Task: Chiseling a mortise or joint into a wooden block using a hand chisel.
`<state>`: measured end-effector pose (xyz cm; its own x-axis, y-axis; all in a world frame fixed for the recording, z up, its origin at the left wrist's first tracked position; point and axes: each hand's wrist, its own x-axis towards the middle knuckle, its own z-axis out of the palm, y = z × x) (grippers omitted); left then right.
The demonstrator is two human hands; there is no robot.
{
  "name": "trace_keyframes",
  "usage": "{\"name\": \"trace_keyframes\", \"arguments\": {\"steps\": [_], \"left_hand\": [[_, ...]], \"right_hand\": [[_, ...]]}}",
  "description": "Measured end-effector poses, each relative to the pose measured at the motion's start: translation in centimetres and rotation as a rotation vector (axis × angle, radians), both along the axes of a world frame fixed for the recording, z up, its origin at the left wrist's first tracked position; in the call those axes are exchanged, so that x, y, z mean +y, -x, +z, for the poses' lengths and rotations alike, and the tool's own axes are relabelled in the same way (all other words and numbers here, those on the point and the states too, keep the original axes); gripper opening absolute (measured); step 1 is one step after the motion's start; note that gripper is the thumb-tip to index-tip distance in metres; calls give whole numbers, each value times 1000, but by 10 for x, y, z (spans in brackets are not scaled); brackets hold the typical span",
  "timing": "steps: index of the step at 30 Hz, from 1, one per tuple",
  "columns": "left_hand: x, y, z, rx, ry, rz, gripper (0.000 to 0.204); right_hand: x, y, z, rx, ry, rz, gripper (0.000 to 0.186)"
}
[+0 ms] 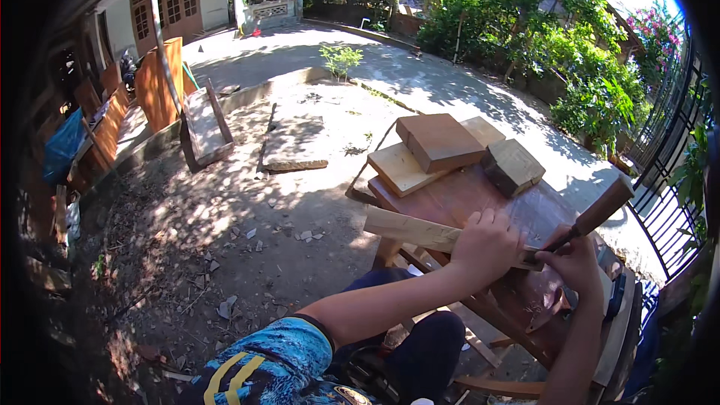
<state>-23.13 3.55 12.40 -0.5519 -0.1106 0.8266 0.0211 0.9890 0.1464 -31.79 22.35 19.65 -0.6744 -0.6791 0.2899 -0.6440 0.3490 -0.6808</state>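
Note:
A pale, narrow wooden board (409, 229) extends over the near left edge of a reddish-brown wooden table (476, 199). My left hand (487, 244) is closed round this board near its right part, with the fingers over the top. My right hand (576, 264) grips the dark metal shank of a chisel (604, 207), close to its blade. The chisel's brown wooden handle points up and to the right, away from the hand. Its blade end meets the board's right end, where my fingers partly hide the tip.
Several thick wooden blocks lie on the table's far part: a brown one (440, 142) on a pale one (405, 169), and a dark-sided one (514, 166). Dark tools (616, 294) sit at the right edge. A black metal gate (667, 180) stands beyond.

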Motion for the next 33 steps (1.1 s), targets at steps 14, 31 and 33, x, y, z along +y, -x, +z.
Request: {"name": "trace_keyframes", "arguments": {"steps": [14,31,33], "left_hand": [[-19,3,3,-223,-94,204,44],[-12,-5,18,-333,59,310,44],[-10,-5,20,-385,37,322,44]], "right_hand": [[-47,25,-36,432,191,62,16],[-43,27,-33,131,442,-14,12],[-36,24,-29,77,533,-41,12]]}}
